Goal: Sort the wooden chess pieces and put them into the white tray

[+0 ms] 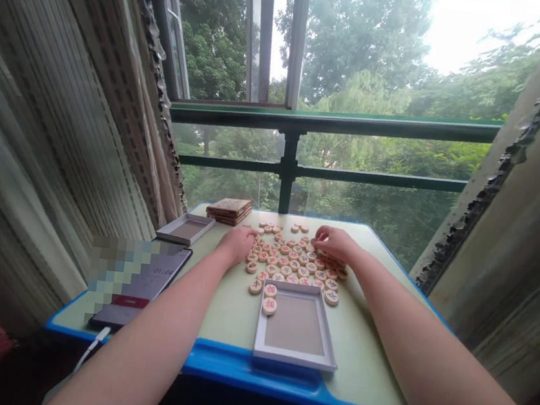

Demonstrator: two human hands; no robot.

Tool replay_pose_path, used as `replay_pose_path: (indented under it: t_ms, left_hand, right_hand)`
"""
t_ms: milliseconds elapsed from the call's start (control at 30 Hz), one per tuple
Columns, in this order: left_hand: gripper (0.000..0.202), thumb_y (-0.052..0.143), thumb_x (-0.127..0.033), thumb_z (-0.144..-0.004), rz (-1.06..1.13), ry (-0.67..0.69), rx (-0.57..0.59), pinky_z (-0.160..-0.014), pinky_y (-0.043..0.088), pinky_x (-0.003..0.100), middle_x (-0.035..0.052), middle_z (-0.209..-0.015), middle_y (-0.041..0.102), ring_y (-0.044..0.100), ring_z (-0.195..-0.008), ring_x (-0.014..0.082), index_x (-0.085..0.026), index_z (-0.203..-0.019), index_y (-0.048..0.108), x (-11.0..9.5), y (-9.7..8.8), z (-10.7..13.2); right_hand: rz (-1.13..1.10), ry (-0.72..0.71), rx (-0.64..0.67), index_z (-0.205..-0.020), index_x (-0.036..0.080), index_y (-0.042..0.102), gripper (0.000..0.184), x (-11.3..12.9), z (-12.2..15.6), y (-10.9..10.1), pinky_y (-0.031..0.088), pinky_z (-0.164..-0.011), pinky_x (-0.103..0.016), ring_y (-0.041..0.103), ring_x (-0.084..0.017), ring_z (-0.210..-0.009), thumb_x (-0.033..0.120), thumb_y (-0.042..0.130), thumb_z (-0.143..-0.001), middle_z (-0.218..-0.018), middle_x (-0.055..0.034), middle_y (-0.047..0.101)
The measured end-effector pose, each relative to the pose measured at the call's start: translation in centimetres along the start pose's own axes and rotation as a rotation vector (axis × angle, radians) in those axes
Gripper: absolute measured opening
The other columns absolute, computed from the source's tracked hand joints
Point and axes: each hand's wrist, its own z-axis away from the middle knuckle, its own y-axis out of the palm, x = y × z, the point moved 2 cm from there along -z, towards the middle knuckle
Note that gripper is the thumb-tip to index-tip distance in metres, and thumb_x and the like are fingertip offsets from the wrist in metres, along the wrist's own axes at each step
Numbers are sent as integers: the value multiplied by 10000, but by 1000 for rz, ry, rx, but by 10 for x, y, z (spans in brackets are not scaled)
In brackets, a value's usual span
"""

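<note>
Many round wooden Chinese chess pieces [294, 255] with red and black characters lie in a loose cluster on the pale green table [223, 314]. At the cluster's left edge is my left hand [237, 244], its fingers reaching out to the outer pieces with no piece visible in them. My right hand [336, 244] is over the far right side, thumb and fingertips closed on a Chinese chess piece [313, 241]. Nearer me stands a shallow grey box tray [331, 330]. Two red-marked pieces [269, 306] lie along its left side.
Another shallow tray [169, 233] and a stacked brown box [228, 209] stand at the back left. A phone [158, 281] with a white cable [91, 348] lies at the left. The table has a blue rim [273, 385]. Curtains flank the window and green railing [332, 124].
</note>
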Motion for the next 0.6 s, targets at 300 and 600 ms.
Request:
replay_pose_path:
  t_ms: [300,600]
  left_hand:
    - [388,386,-282,-849,-230,77,0,-1059,251,461,23,-1395,454,373,-1267,268,-279,-1171,602,-13,-3,5]
    - [538,206,-495,-913,-252,139,113,-1056,158,530,43,-1278,575,388,-1252,286,-277,-1018,686,-18,-2,2]
  right_hand:
    - [75,-210,-4,-738,191,683,139,2,0,1,423,-753,-211,585,-155,-849,117,586,-671,-1008,-33,651]
    - [158,-111,-87,-973,195,691,275,-9,-5,5,401,-894,-273,526,-222,-1059,191,538,-745,-1118,-63,645]
